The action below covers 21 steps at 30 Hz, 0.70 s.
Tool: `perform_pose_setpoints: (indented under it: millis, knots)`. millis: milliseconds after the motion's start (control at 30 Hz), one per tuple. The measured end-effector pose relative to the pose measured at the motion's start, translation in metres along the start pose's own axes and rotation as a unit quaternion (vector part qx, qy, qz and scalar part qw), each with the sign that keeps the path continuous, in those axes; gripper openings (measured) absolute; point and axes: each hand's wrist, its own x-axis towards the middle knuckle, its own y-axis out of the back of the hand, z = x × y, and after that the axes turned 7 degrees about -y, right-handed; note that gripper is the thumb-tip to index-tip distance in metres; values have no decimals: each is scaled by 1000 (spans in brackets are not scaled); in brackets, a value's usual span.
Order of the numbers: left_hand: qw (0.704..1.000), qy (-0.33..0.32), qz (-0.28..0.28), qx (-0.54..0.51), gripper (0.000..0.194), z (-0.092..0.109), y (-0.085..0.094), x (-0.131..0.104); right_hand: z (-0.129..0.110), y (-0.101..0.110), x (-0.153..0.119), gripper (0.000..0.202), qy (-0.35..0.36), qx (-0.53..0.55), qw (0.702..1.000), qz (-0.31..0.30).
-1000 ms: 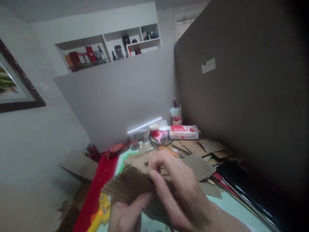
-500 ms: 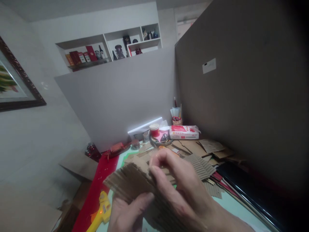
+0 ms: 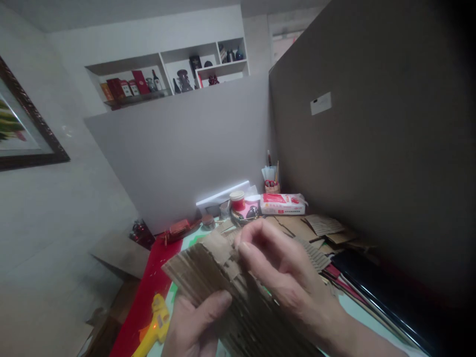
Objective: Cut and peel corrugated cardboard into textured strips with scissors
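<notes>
A piece of corrugated cardboard is tilted up in front of me, its ridges bare on the left and lower parts. My left hand grips its lower left edge, thumb across the ridged face and fingers behind. Along the upper part, a smooth paper layer is torn and ragged at its border. My right hand pinches a bit of that torn paper between thumb and forefinger. The other right fingers are curled and partly hidden.
A yellow glue gun lies left on the red table edge. Cardboard scraps are spread at the right, beside a shiny black object. Behind stand a red cup, a tissue pack and a pen holder. Grey panels enclose the back and right.
My right hand has moved slightly up and right with its pinch. More of the ridged cardboard face shows, and the torn paper edge stands further up.
</notes>
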Motion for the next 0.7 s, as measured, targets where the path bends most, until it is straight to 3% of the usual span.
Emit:
perform_pose_setpoints:
  millis: [133, 267, 400, 533, 700]
  knots:
    - [1000, 18, 13, -13, 75, 1, -1, 1, 2, 3, 4, 26, -31, 39, 999, -8]
    - [998, 18, 18, -57, 73, 6, -1, 6, 3, 9, 7, 26, 4, 87, 996, 20]
    - [999, -2, 31, -45, 78, 12, 1, 9, 4, 8, 2, 13, 127, -91, 983, 92]
    - [998, -31, 54, -12, 80, 14, -3, 2, 6, 2, -2, 17, 242, -242, 939, 44]
    - [996, -70, 49, 17, 59, 7, -2, -4, 6, 0, -2, 15, 275, -274, 921, 22]
